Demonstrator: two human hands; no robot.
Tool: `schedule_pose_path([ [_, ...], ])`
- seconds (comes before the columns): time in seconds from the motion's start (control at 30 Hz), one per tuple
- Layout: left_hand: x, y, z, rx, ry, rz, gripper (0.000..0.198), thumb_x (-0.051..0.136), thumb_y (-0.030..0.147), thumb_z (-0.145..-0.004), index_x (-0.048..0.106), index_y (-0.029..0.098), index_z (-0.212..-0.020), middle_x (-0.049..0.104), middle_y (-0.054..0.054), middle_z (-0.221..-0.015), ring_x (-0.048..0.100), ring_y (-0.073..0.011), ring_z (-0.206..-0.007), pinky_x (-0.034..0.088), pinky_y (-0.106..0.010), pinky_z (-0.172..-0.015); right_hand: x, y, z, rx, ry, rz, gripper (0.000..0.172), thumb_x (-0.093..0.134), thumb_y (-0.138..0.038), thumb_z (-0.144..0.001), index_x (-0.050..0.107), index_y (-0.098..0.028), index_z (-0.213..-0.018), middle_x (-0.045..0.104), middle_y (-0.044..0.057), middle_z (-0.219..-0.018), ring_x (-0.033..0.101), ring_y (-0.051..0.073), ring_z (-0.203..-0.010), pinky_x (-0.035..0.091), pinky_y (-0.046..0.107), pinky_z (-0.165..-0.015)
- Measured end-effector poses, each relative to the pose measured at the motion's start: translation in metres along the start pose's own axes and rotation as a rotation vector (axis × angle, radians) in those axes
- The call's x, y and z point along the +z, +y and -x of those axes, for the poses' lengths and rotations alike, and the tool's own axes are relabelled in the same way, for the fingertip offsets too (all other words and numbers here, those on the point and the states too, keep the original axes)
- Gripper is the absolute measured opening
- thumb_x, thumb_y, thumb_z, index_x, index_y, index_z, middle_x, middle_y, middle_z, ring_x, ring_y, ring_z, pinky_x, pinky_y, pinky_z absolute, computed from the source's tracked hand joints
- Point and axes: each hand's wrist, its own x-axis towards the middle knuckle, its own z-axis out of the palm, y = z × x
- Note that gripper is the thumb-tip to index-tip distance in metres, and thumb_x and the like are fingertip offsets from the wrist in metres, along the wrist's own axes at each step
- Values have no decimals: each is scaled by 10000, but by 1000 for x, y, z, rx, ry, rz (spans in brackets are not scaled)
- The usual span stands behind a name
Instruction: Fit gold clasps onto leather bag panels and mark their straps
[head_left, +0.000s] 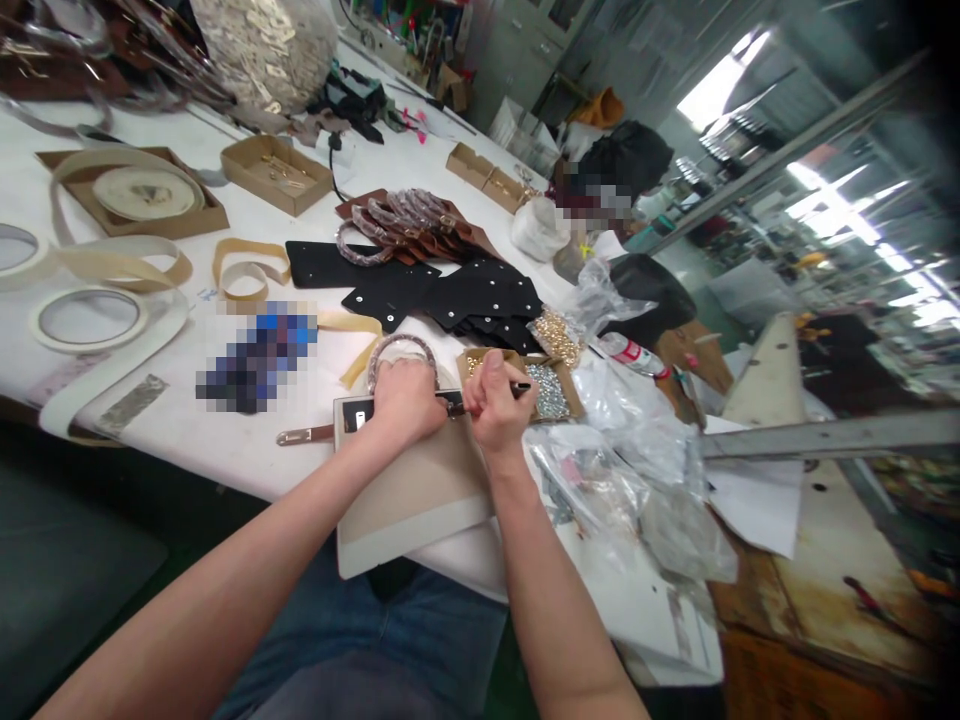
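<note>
A beige and white bag (412, 490) lies at the table's near edge, partly over my lap. My left hand (409, 400) is closed over its upper edge, beside a round handle (405, 345) wrapped in clear plastic. A brown strap with a metal end (304, 436) sticks out to the left. My right hand (496, 405) is closed round a slim black-handled tool (520, 388), its other end pointing left toward my left hand. Just behind the right hand stands a cardboard box with silver metal pieces (549, 392) and gold ones.
Black panels with studs (465, 295) and brown pieces with wrapped handles (405, 225) lie behind. Tape rolls (90, 318) and an open cardboard box (276, 175) are at left. Plastic bags (615, 470) and a bottle (631, 352) crowd the right.
</note>
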Motion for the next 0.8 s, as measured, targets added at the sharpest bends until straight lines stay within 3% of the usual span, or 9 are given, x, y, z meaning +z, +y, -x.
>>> schedule_pose_path([
  [0.2, -4, 7, 12, 68, 18, -54, 274, 740, 394, -995, 807, 140, -1074, 779, -222, -1205, 682, -412, -1231, 491, -506, -1112, 6, -1, -2, -17, -7, -6, 733, 715, -816, -1013, 409, -273, -629, 350, -52, -550, 340, 121, -457, 290, 319, -428],
  [0.3, -23, 2, 40, 244, 227, -47, 174, 674, 284, -1063, 758, 171, -1165, 732, -203, -1306, 636, -398, -1289, 485, -517, -1099, 8, -6, -9, -33, -20, -63, 737, 714, -792, -1032, 414, -266, -614, 336, -64, -539, 310, 108, -447, 249, 317, -428],
  [0.37, -40, -15, 64, 319, 407, 35, 150, 632, 251, -1102, 727, 206, -1209, 724, -173, -1331, 632, -381, -1301, 469, -535, -1115, 9, -11, -12, -34, -35, -60, 729, 735, -764, -1036, 424, -263, -608, 341, -65, -532, 325, 110, -452, 249, 320, -431],
  [0.47, -60, -58, 89, 142, 589, 158, 129, 676, 280, -1094, 714, 235, -1208, 736, -140, -1311, 655, -377, -1279, 459, -572, -1122, 13, -26, -10, -58, -32, -121, 689, 758, -677, -1064, 419, -262, -630, 334, -66, -550, 325, 112, -462, 254, 324, -437],
  [0.5, -63, -74, 92, 45, 590, 205, 139, 729, 303, -1057, 715, 232, -1176, 745, -136, -1274, 677, -376, -1227, 481, -570, -1091, 16, -31, -7, -74, -28, -161, 681, 754, -650, -1077, 406, -263, -638, 323, -68, -557, 314, 113, -461, 250, 327, -437],
  [0.57, -61, -103, 94, -81, 470, 340, 201, 788, 337, -994, 717, 226, -1146, 767, -125, -1204, 721, -345, -1105, 536, -524, -1011, 26, -42, 0, -96, -44, -231, 680, 745, -626, -1092, 392, -262, -639, 306, -68, -562, 298, 113, -455, 242, 333, -434],
  [0.63, -50, -120, 91, -118, 333, 438, 271, 804, 374, -960, 717, 216, -1163, 783, -126, -1185, 745, -329, -1063, 566, -486, -972, 40, -48, 9, -96, -85, -268, 687, 757, -643, -1080, 408, -260, -629, 309, -66, -555, 295, 112, -454, 242, 336, -434],
  [0.8, -22, -127, 90, -85, 161, 562, 354, 749, 388, -968, 719, 163, -1240, 801, -158, -1209, 764, -334, -1086, 587, -467, -992, 79, -46, 35, -57, -151, -296, 677, 764, -646, -1075, 437, -253, -633, 335, -66, -557, 326, 109, -464, 274, 319, -442],
])
